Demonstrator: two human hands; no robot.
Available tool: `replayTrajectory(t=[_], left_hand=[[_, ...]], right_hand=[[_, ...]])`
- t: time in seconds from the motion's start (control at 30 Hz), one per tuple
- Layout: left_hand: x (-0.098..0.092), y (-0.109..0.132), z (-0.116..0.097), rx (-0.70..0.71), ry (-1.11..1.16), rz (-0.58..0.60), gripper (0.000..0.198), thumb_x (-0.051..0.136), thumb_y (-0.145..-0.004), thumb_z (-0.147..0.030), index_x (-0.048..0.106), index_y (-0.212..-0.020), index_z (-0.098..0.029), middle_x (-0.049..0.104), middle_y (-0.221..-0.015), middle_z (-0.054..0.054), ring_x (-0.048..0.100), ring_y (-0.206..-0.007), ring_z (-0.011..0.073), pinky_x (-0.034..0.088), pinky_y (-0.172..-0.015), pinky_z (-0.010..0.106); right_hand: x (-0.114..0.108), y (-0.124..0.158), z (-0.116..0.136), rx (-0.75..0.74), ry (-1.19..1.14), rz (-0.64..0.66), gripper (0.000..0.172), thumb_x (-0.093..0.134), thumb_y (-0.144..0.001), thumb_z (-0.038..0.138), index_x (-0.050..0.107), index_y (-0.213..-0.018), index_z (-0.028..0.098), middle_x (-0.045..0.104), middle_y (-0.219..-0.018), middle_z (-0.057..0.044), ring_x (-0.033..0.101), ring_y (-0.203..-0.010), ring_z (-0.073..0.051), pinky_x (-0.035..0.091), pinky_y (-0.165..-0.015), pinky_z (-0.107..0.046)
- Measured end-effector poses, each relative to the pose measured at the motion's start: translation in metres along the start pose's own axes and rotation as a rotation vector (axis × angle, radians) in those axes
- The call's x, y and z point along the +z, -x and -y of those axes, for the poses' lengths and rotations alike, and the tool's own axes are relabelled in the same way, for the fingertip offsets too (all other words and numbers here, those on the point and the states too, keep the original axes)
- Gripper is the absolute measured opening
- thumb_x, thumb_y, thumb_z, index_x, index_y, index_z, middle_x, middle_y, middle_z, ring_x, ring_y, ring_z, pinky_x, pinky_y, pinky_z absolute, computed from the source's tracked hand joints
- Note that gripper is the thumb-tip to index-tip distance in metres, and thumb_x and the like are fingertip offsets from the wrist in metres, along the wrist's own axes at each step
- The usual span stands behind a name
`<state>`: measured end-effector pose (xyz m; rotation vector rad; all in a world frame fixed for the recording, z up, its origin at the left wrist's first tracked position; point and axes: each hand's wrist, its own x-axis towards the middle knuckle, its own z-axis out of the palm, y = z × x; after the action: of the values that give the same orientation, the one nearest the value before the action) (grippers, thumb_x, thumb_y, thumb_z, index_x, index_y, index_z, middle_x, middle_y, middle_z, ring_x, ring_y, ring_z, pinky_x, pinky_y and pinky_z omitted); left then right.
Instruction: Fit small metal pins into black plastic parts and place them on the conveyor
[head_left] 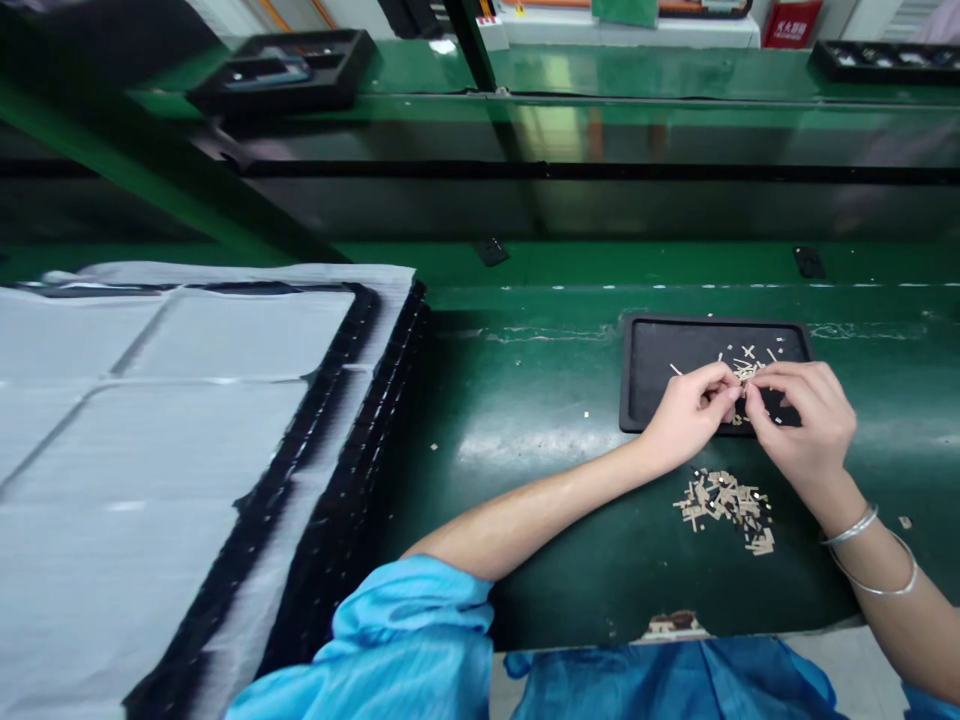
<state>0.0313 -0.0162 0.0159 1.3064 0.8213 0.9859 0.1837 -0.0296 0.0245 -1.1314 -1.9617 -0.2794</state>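
Note:
Over a shallow black tray (646,375), my left hand (694,405) and my right hand (806,415) meet with their fingertips almost touching. Each hand is pinched closed around something too small to make out. Small beige strips (742,368) lie scattered in the tray, partly hidden behind the fingers. Just in front of the tray, on the green table, sits a loose pile of small beige and dark pieces (724,500). Two thin silver bangles (892,590) hang on my right wrist.
Stacked black trays covered with whitish sheets (210,340) fill the left side. Two small black parts (491,251) lie toward the back of the green table (525,400). A raised shelf behind holds a black box (281,75) and a black compartment tray (885,62). A green post slants at upper left.

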Motion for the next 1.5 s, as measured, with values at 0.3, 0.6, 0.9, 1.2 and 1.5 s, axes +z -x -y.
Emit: replayTrajectory(t=[0.3, 0.6, 0.9, 1.2, 1.5], left_hand=[[-0.014, -0.016, 0.007, -0.18, 0.507, 0.28, 0.023, 0.054, -0.08, -0.035, 0.044, -0.072, -0.016, 0.047, -0.052, -0.004, 0.036, -0.044, 0.0055, 0.025, -0.042, 0.017], [-0.017, -0.014, -0.003, -0.304, 0.534, 0.399, 0.02, 0.05, -0.078, -0.027, 0.038, -0.065, -0.017, 0.033, -0.05, -0.006, 0.027, -0.043, 0.0049, 0.022, -0.043, 0.018], [-0.017, -0.015, -0.003, -0.338, 0.524, 0.409, 0.02, 0.05, -0.079, -0.024, 0.038, -0.065, -0.016, 0.03, -0.052, -0.006, 0.026, -0.043, 0.0037, 0.022, -0.043, 0.018], [-0.015, -0.017, 0.003, -0.303, 0.529, 0.388, 0.031, 0.056, -0.082, -0.04, 0.043, -0.067, -0.015, 0.032, -0.052, -0.007, 0.029, -0.043, 0.0036, 0.023, -0.042, 0.018], [-0.013, -0.016, 0.005, -0.23, 0.445, 0.41, 0.038, 0.063, -0.077, -0.049, 0.047, -0.07, -0.015, 0.037, -0.05, -0.007, 0.032, -0.044, 0.004, 0.023, -0.044, 0.018]], right_hand=[[-0.003, -0.003, -0.019, 0.177, -0.059, 0.105, 0.013, 0.06, -0.08, 0.012, 0.068, -0.086, 0.022, 0.072, -0.089, -0.005, 0.064, -0.081, -0.019, 0.048, -0.055, -0.028], [-0.011, -0.009, 0.002, 0.018, -0.244, 0.09, 0.016, 0.068, -0.076, 0.011, 0.064, -0.085, 0.023, 0.069, -0.077, -0.002, 0.063, -0.07, -0.018, 0.05, -0.062, -0.034], [-0.01, -0.009, 0.003, -0.017, -0.272, 0.107, 0.017, 0.066, -0.076, 0.007, 0.063, -0.083, 0.022, 0.069, -0.076, -0.003, 0.062, -0.069, -0.017, 0.05, -0.06, -0.032], [-0.007, -0.004, 0.004, 0.218, -0.424, 0.161, 0.008, 0.064, -0.079, 0.014, 0.061, -0.076, 0.021, 0.065, -0.074, -0.002, 0.057, -0.064, -0.015, 0.046, -0.053, -0.028], [0.003, 0.008, -0.008, 0.57, -0.695, 0.186, 0.008, 0.068, -0.078, 0.027, 0.065, -0.074, 0.02, 0.064, -0.07, 0.0, 0.059, -0.057, -0.012, 0.047, -0.049, -0.022]])
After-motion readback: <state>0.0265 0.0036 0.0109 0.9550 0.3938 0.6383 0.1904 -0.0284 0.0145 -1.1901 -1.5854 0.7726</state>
